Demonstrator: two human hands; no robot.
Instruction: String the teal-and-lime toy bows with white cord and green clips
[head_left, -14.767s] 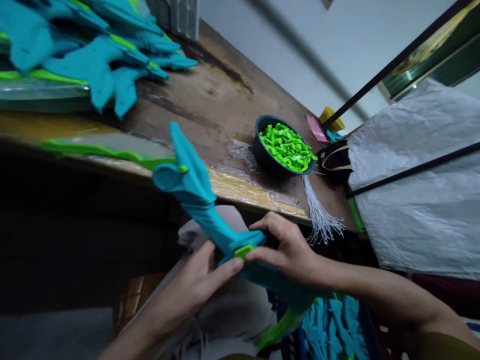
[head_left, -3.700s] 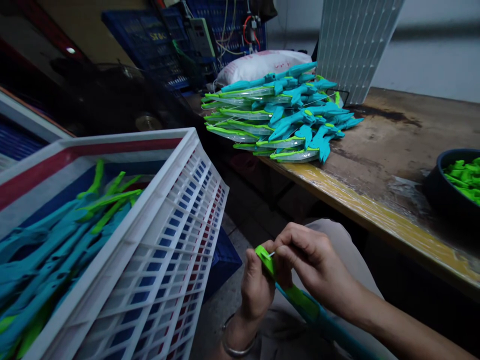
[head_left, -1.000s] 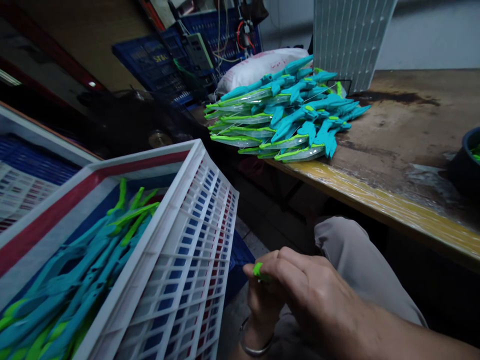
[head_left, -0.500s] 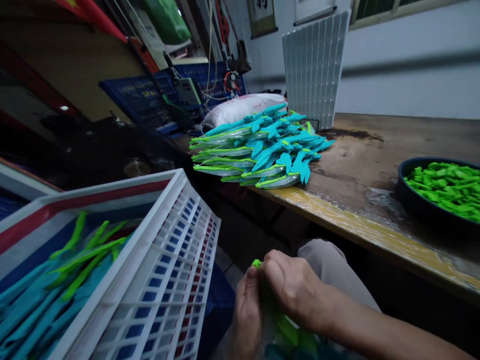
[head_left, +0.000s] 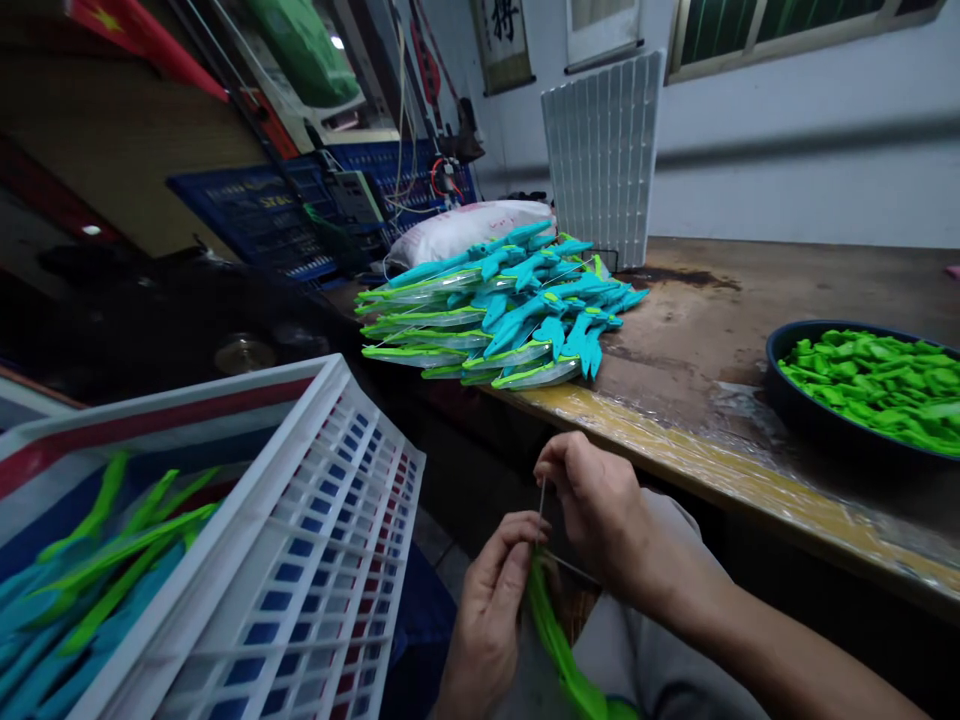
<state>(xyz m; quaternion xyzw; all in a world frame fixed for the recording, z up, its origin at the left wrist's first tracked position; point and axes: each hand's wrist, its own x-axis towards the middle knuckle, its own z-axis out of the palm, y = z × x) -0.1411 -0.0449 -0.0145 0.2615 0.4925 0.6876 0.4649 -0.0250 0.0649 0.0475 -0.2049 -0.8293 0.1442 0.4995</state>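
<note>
My left hand [head_left: 491, 610] pinches the top end of a long bright green plastic part [head_left: 559, 645], which hangs down over my lap. Its lower end runs out of the picture, with a little blue at the bottom. Above it, my right hand [head_left: 600, 505] is closed on a thin pale cord or wire [head_left: 542, 497] that stretches straight down to my left fingertips. Another thin strand slants from the green part towards my right wrist. On the table edge ahead lies a stack of teal and green plastic toy-like pieces [head_left: 487, 310] with clear sections.
To the left stands a white plastic crate [head_left: 322, 540] holding teal and green parts [head_left: 97, 590]. A dark round tub [head_left: 780, 385] of small green pieces [head_left: 877, 380] sits on the wooden table [head_left: 705, 330] at right. Behind the stack are a white sack [head_left: 472, 228] and a grey ribbed panel [head_left: 600, 160].
My right hand has risen away from the left, drawing the thin strand taut between them. More of the green part shows below my left hand. The camera view has shifted slightly.
</note>
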